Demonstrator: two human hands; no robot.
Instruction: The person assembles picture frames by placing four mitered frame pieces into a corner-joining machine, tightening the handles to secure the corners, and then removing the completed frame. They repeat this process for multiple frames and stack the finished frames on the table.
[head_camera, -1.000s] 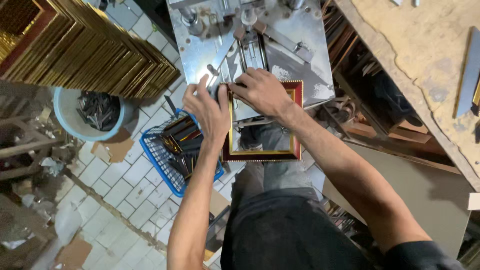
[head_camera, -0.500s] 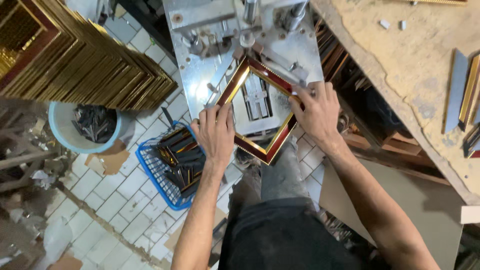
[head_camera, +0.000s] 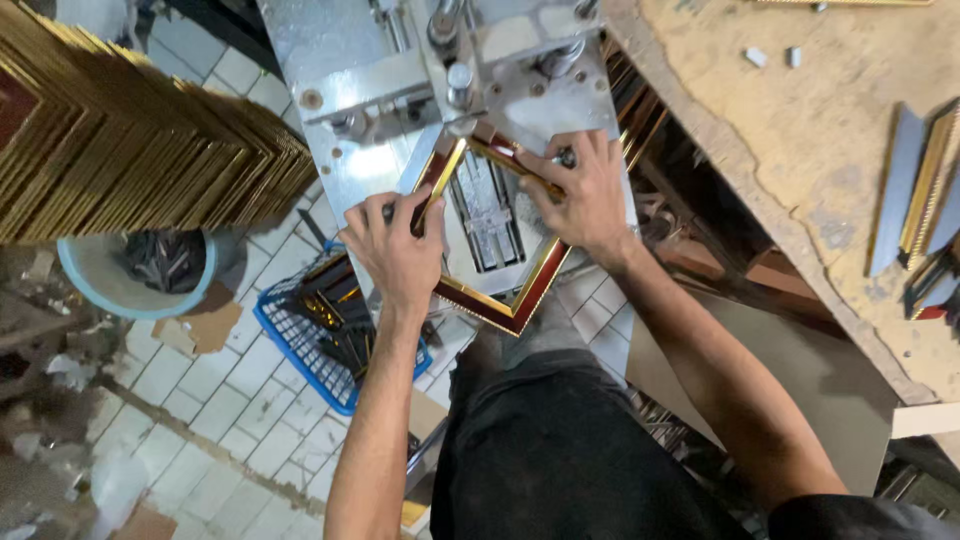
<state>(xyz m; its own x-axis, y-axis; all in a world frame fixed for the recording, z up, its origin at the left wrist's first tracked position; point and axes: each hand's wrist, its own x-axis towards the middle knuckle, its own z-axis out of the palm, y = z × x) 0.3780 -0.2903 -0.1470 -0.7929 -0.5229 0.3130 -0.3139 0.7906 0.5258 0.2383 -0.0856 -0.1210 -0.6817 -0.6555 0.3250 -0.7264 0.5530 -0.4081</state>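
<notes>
left hand (head_camera: 398, 245): clamped on picture frame (head_camera: 520, 300) | right hand (head_camera: 585, 195): fingers closed on same frame, at machine (head_camera: 380, 90)

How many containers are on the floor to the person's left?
2: a blue wire basket beside the left hand's forearm, and a pale round tub under the stacked frames. Others may be hidden.
</notes>
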